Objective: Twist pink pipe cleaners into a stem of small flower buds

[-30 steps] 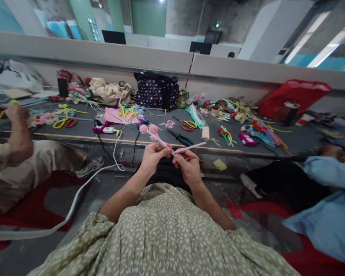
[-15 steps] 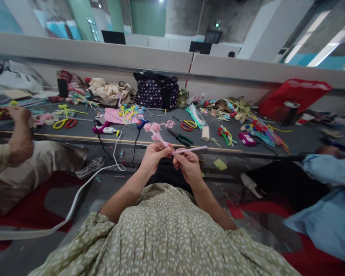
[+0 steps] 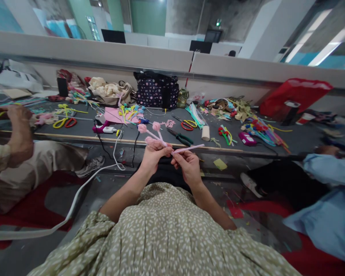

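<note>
- Basically, taking the hands as clock centre: left hand [image 3: 153,155] pinches a pale-pink fuzzy spray with three round buds [image 3: 153,135], fanning toward 10 o'clock.
- Right hand [image 3: 188,165] has its fingers narrow around a slim, straight pale-pink strip [image 3: 194,147], free end poking toward 3 o'clock.
- Fingertips nearly meet and hide the join, so I'd guess strip and stems are being worked together there; next move probably calls for a firm left pinch and a turning right one.
- Nearby: dark-green-handled pliers [image 3: 184,138] at 1 o'clock, red-and-yellow-handled scissors [image 3: 189,123] just beyond, beige cylinder [image 3: 205,133] at 2, navy patterned fabric bag [image 3: 152,90] near 12.
- Nothing visibly blocks the hands; pliers could snag a reach for the scissors. Thick white cable [image 3: 73,207] sits well apart at 8.
</note>
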The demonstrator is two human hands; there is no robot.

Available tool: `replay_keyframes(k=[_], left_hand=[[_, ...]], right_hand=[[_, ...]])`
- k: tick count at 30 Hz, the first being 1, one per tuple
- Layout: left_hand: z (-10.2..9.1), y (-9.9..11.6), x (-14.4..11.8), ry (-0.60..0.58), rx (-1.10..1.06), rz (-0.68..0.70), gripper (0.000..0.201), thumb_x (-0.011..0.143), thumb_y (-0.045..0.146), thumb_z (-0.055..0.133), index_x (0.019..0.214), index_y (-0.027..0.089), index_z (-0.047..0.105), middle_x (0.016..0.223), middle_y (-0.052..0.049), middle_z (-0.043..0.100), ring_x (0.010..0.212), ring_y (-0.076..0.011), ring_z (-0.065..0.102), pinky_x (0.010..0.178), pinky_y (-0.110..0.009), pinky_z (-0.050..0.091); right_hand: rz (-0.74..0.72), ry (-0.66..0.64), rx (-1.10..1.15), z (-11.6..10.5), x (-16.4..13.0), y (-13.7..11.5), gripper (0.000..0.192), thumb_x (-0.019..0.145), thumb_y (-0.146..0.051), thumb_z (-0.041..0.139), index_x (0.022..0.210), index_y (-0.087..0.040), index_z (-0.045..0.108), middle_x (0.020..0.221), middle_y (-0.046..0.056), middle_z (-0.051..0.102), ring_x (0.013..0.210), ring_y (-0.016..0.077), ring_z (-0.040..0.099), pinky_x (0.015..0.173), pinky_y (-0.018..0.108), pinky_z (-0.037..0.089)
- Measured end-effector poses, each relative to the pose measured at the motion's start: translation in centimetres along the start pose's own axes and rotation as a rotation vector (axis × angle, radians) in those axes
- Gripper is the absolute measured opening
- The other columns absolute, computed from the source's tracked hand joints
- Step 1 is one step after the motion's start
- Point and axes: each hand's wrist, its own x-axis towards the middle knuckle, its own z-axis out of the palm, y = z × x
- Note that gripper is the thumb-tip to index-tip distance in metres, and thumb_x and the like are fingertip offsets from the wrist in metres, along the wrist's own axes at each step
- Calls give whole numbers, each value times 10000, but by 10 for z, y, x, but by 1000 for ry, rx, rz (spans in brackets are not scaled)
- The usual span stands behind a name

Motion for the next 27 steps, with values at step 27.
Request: replay_keyframes(k=[27], left_hand=[[4,4,0,-7,-11,-40,261,587,301,837,721,131,692,603,-7,654,534,-90,564,555,-210,459]], right_hand=[[214,-66,179,-3,2,-5,234,725,-347,748,852,-172,656,591,-26,661,418,60,525,387,154,414]])
